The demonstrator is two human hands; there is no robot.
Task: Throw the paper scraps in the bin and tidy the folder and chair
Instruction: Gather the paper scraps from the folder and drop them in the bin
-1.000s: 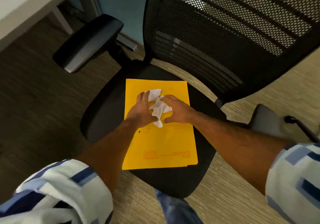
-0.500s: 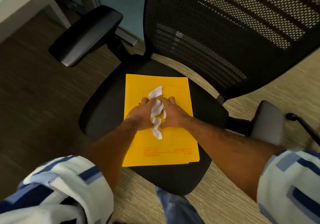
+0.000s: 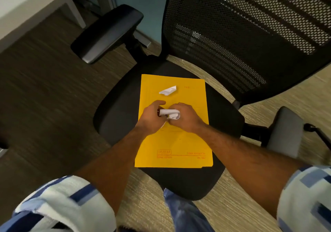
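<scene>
Fingers (image 3: pixel 158 103) of the left hand (image 3: pixel 152 119) and right hand (image 3: pixel 187 119) curl round a crumpled paper wad (image 3: pixel 170 114) above the yellow folder (image 3: pixel 179 142) on the chair seat (image 3: pixel 114 117). Just beyond, one loose scrap (image 3: pixel 168 90) lies on the folder; farther, the mesh backrest (image 3: pixel 250 25) and a white desk (image 3: pixel 26 2).

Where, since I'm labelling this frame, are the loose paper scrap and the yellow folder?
loose paper scrap (image 3: pixel 167 90): head view, middle of the white piece.
yellow folder (image 3: pixel 179 142): head view, bare lower half of its cover.
</scene>
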